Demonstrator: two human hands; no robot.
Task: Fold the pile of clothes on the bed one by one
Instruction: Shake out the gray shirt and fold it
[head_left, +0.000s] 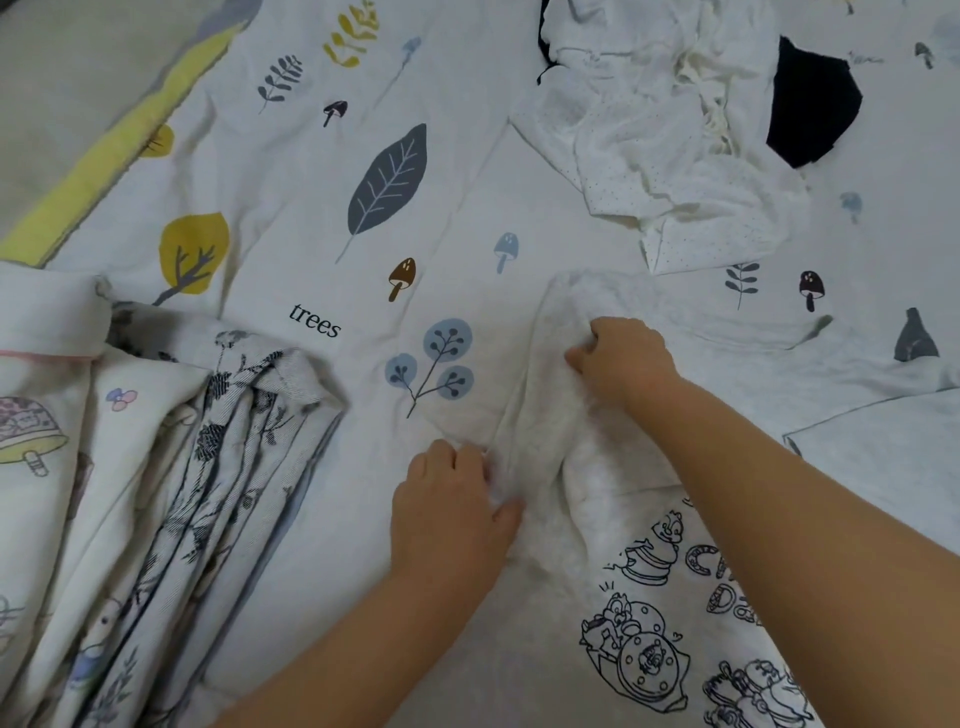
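Note:
A white T-shirt (623, 525) with black cartoon drawings lies spread on the bed at the lower right. Its sleeve reaches up toward the middle of the bed. My right hand (621, 358) grips the sleeve's upper part, fingers curled into the cloth. My left hand (452, 506) pinches the sleeve's lower edge near the armpit, thumb on the fabric. A pile of unfolded clothes (670, 135), white dotted cloth with a dark garment (810, 104) among it, sits at the top right.
The bed sheet (322, 218) is white with leaf, tree and mushroom prints. Bunched patterned fabrics (156, 467) lie at the left edge. A yellow-bordered edge of the bedding (104, 150) runs along the top left.

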